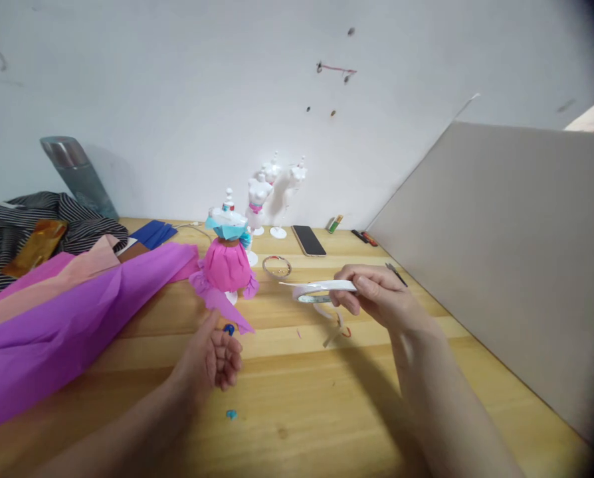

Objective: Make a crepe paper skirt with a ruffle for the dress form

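Observation:
My right hand (374,295) is closed on a thin roll of white tape (321,287), held flat above the wooden table (297,392). My left hand (214,358) is curled, palm up, pinching a small blue piece (228,328) and the end of a purple paper strip (222,307). That strip leads to a small mannequin (227,255) dressed in a pink paper skirt with a blue paper top. It stands just beyond my left hand.
Sheets of purple and pink tissue paper (52,318) lie at the left, with striped cloth (32,219) and a grey flask (80,176) behind. White mannequins (272,192), a phone (308,239), a tape ring (276,266) and a grey board (516,259) at the right stand around. A blue scrap (232,414) lies near.

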`<state>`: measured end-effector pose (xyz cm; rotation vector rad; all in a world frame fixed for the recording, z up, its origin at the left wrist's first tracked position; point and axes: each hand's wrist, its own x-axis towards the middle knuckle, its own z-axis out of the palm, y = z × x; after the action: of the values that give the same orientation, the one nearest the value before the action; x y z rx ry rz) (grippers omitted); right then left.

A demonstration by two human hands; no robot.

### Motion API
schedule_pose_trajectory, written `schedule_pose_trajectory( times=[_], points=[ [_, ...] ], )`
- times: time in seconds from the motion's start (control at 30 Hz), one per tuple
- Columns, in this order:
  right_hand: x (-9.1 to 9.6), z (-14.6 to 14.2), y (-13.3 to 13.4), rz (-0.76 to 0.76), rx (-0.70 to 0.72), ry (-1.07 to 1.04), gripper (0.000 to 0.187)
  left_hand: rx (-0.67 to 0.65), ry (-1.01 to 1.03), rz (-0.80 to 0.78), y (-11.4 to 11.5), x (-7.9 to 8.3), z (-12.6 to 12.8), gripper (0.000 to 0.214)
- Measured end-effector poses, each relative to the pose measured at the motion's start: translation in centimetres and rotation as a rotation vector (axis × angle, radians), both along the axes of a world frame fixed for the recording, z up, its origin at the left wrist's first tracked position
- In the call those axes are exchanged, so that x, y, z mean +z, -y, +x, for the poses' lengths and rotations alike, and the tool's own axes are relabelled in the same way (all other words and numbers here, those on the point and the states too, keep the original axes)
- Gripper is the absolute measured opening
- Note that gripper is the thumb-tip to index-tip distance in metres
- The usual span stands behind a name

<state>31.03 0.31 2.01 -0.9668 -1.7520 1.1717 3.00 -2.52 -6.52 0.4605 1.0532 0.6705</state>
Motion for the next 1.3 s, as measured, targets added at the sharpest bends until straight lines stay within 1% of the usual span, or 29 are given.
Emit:
schedule_pose_trajectory(
  times=[0.07, 0.1, 0.13, 0.2, 0.23, 0.3, 0.33, 0.37, 0.4, 0.43, 0.5, 0.6, 0.73, 0.87, 0.97, 1.07, 1.2, 1.3],
  points=[
    [-0.1, -0.2, 0.1, 0.002, 0.006, -0.022, 0.042, -0.128, -0.016, -0.023, 0.9, -0.2, 0.7, 0.067],
    [-0.2, -0.3, 0.1, 0.000, 0.021, -0.013, 0.041, -0.218, 0.001, -0.023, 1.4, -0.1, 0.9, 0.067],
    [-0.4, -0.4, 0.2, -0.001, 0.042, 0.005, 0.041, -0.233, 0.021, 0.037, 1.8, 0.1, 1.1, 0.063],
    [-0.6, -0.8, 0.2, -0.006, 0.091, 0.058, 0.041, -0.027, -0.012, 0.279, 2.3, 1.2, 1.1, 0.051],
    [-0.6, -1.0, 0.3, -0.005, 0.114, 0.092, 0.041, 0.074, -0.043, 0.423, 2.4, 1.9, 0.9, 0.042],
    [-0.5, -1.6, 0.4, 0.007, 0.149, 0.159, 0.042, 0.255, -0.127, 0.620, 2.2, 3.7, 0.1, 0.024],
    [-0.4, -2.0, 0.5, 0.016, 0.159, 0.192, 0.042, 0.299, -0.171, 0.684, 2.0, 4.6, -0.4, 0.019],
    [-0.3, -2.3, 0.6, 0.030, 0.169, 0.219, 0.043, 0.311, -0.208, 0.733, 1.7, 5.4, -0.8, 0.018],
    [-0.1, -2.6, 0.7, 0.048, 0.178, 0.237, 0.043, 0.280, -0.231, 0.782, 1.5, 6.0, -1.2, 0.020],
    [0.0, -2.9, 0.8, 0.064, 0.185, 0.253, 0.044, 0.211, -0.256, 0.811, 1.2, 6.5, -1.4, 0.019],
    [0.2, -3.3, 0.9, 0.082, 0.190, 0.282, 0.044, 0.098, -0.303, 0.809, 0.8, 6.8, -1.7, 0.018],
    [0.2, -3.7, 1.0, 0.095, 0.198, 0.301, 0.043, -0.011, -0.312, 0.745, 0.4, 6.5, -1.4, 0.019],
    [0.2, -3.9, 1.0, 0.096, 0.224, 0.286, 0.042, -0.021, -0.257, 0.718, 0.3, 5.6, -1.1, 0.017],
    [-0.2, -4.1, 0.9, 0.060, 0.235, 0.254, 0.041, -0.034, -0.212, 0.720, 0.1, 5.0, -1.1, 0.020],
    [-1.2, -4.1, 0.8, 0.036, 0.281, 0.112, 0.040, -0.067, -0.179, 0.696, 0.0, 4.8, -0.9, 0.024],
    [-2.6, -4.3, 0.6, -0.023, 0.330, -0.047, 0.038, -0.093, -0.163, 0.665, 0.1, 4.8, -0.6, 0.027],
    [-4.2, -4.8, 0.5, -0.079, 0.362, -0.192, 0.037, -0.124, -0.154, 0.647, 0.4, 5.0, -0.3, 0.030],
    [-5.0, -5.3, 0.5, -0.114, 0.375, -0.304, 0.035, -0.136, -0.166, 0.651, 0.6, 4.9, -0.3, 0.030]
  ],
)
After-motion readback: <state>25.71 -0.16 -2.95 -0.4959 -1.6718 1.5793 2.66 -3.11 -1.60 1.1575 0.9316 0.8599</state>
